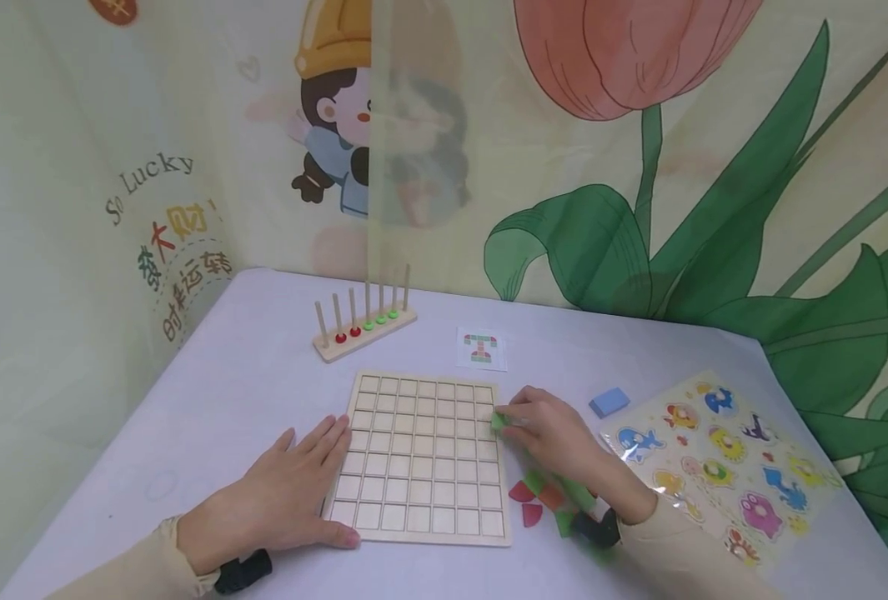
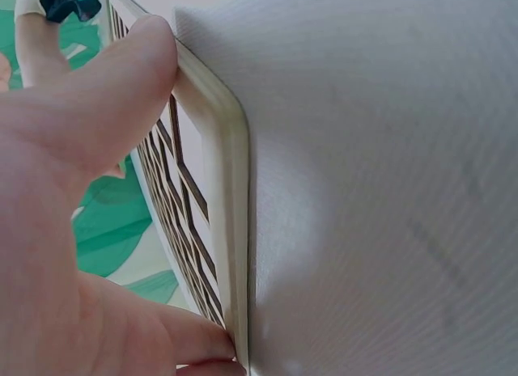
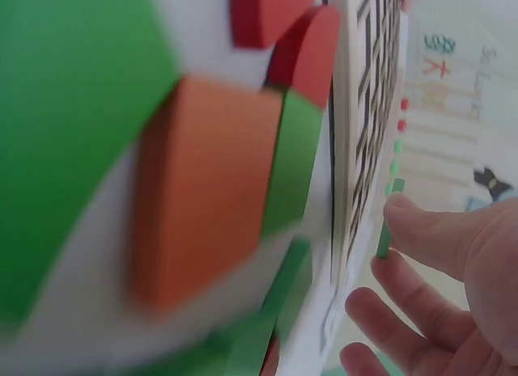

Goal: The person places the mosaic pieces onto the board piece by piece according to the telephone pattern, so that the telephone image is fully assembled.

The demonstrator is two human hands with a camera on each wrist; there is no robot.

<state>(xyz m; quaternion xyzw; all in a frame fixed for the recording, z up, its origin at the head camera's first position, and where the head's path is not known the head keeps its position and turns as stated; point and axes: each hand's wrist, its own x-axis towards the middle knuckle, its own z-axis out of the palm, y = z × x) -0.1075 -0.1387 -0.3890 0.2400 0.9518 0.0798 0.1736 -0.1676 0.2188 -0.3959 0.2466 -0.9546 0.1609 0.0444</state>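
- Right hand [image 1: 556, 433]: thumb and finger pinching a green block [image 1: 499, 422] at the grid board's right edge; whether block meets board, I cannot tell from where I stand.
- Left hand [image 1: 286, 483]: fingers outstretched, thumb spread wide; fingertips on the board's left edge, thumb at its near-left corner, apparently steadying it.
- Grid board [image 1: 436, 539]: wooden, flat on the table [image 1: 211, 400], between both hands; every visible cell bare, so filling looks barely begun.
- Loose pieces: orange block [image 1: 552, 497], red block [image 1: 531, 515] and others, green among them, bunched below the right wrist, partly hidden; none set in the grid.
- Card [image 1: 481, 350]: beyond the board's far edge, printed with a red-and-green figure, seemingly the pattern to copy.
- Room: widest white stretch lies left of the left hand; tighter at right, between board and sticker sheet [image 1: 702, 442], with a blue block [image 1: 609, 402] near the sheet's corner.
- Far side: peg rack [image 1: 353, 343], apart from the board.
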